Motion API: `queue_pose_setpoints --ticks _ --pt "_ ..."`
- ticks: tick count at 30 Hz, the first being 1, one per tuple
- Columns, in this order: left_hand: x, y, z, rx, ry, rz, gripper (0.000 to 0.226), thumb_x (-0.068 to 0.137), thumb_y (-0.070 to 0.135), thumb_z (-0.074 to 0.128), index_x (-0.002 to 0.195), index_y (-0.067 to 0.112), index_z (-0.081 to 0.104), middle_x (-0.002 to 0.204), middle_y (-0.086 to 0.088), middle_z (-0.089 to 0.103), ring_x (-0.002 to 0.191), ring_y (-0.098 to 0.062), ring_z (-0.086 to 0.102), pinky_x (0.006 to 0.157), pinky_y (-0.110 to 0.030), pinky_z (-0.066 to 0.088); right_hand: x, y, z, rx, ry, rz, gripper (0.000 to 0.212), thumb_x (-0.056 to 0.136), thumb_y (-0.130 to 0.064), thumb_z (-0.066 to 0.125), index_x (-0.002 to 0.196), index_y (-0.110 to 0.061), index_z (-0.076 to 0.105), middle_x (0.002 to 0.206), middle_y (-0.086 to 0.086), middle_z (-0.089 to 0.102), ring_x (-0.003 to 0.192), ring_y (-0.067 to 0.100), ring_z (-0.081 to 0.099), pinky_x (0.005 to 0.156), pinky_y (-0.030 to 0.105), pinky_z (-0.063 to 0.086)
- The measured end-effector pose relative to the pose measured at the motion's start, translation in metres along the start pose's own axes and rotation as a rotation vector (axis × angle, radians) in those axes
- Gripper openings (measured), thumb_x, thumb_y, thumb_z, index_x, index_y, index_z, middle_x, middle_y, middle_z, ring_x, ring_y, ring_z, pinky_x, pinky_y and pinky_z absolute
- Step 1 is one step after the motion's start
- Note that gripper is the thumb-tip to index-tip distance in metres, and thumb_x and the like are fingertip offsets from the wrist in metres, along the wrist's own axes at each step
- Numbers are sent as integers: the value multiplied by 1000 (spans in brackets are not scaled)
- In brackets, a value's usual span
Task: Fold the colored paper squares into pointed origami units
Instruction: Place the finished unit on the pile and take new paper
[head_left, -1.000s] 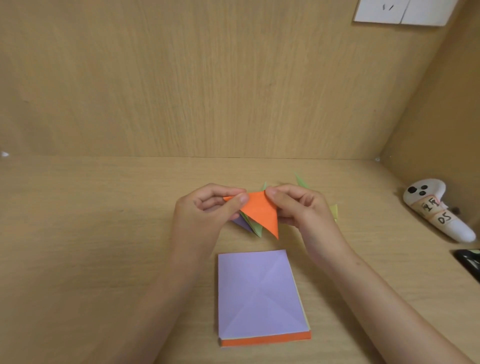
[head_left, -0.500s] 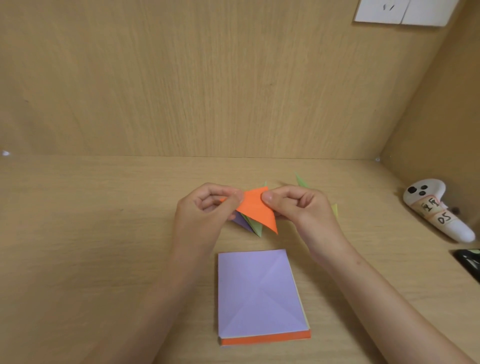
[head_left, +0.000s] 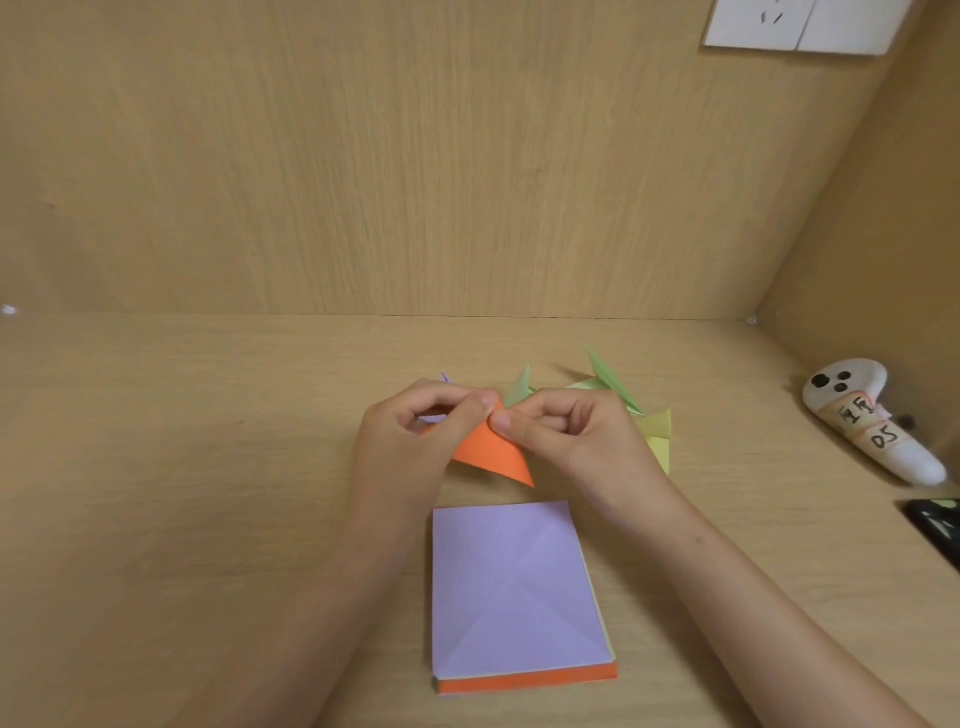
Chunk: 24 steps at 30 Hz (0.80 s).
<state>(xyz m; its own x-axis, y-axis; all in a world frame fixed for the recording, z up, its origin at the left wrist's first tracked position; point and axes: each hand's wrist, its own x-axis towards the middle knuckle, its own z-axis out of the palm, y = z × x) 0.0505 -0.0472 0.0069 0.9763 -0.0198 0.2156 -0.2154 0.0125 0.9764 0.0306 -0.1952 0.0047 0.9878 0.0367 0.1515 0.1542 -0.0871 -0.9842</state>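
Observation:
An orange paper (head_left: 491, 454), folded to a triangle with its tip pointing down and right, is held just above the desk. My left hand (head_left: 415, 441) pinches its upper left part and my right hand (head_left: 576, 441) pinches its top corner; the two thumbs nearly meet there. Behind my hands lie folded pointed units: green ones (head_left: 608, 379) and yellow-green ones (head_left: 657, 431), partly hidden, plus a purple tip (head_left: 444, 378). A stack of paper squares (head_left: 514, 587), with a creased lilac sheet on top and orange sheets at the bottom, lies close in front of me.
A white hand controller (head_left: 872, 426) with a handwritten label lies at the right by the side wall. A dark object (head_left: 935, 519) shows at the right edge. Wooden walls close off the desk at the back and right; a white socket plate (head_left: 800, 23) hangs high up.
My hands have drawn closer together at the top corner of the orange paper. The paper has sunk and turned, and it now hides the purple and green pieces below it.

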Motion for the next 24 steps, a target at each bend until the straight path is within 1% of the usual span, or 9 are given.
queue_pose_setpoints --ticks 3,5,6,10,17,19,21,22,24 --pt "1 -2 1 12 72 25 6 81 10 71 75 10 74 77 1 71 69 2 60 63 -8 41 -1 -2 1 -1 -32 11 22 87 -14 65 82 7 68 73 19 72 72 25 64 81 38 53" --pt "1 -2 2 34 94 40 8 80 11 71 73 12 73 77 0 71 70 0 60 63 -9 41 -1 -4 1 -2 -40 26 22 88 -13 64 82 8 68 75 21 72 73 28 65 83 41 52" --pt "1 -3 2 35 110 41 8 81 11 71 73 12 73 77 0 70 70 0 60 63 -9 41 -1 -5 1 -6 -44 33 21 88 -13 64 81 7 67 75 21 72 73 28 67 81 39 53" --pt "5 -1 -4 23 180 57 9 83 13 70 74 15 72 78 4 71 70 4 60 64 -8 42 -2 -6 1 12 -83 56 14 88 -7 62 78 1 66 76 17 73 67 20 72 70 21 54" --pt "6 -6 -5 71 220 39 10 83 18 70 73 21 72 78 7 70 73 4 60 69 -16 43 1 -2 1 -75 -95 60 22 90 -12 62 81 8 64 70 12 73 63 19 70 68 24 55" --pt "6 -7 -4 87 215 37 10 83 19 70 73 21 71 78 8 70 72 5 59 68 -14 42 0 -2 1 -126 -92 59 25 91 -16 61 81 6 63 68 10 73 62 17 70 66 27 51" --pt "8 -6 -5 82 242 31 10 84 18 69 74 18 71 77 9 69 69 8 57 65 -9 41 -1 -2 0 -186 -85 57 24 90 -18 63 77 2 64 66 10 72 59 16 68 63 24 48" --pt "10 -5 -10 63 284 19 10 85 18 68 76 16 70 77 11 68 67 10 57 63 -5 40 -1 -1 -2 -228 -84 56 24 90 -20 64 74 -1 64 65 11 72 58 17 67 62 22 49" --pt "20 -7 -25 16 377 -18 11 88 20 65 82 13 70 81 15 66 65 16 56 63 0 39 -2 -1 -4 -285 -84 39 25 90 -21 64 70 -6 63 64 10 71 55 19 64 63 25 50"
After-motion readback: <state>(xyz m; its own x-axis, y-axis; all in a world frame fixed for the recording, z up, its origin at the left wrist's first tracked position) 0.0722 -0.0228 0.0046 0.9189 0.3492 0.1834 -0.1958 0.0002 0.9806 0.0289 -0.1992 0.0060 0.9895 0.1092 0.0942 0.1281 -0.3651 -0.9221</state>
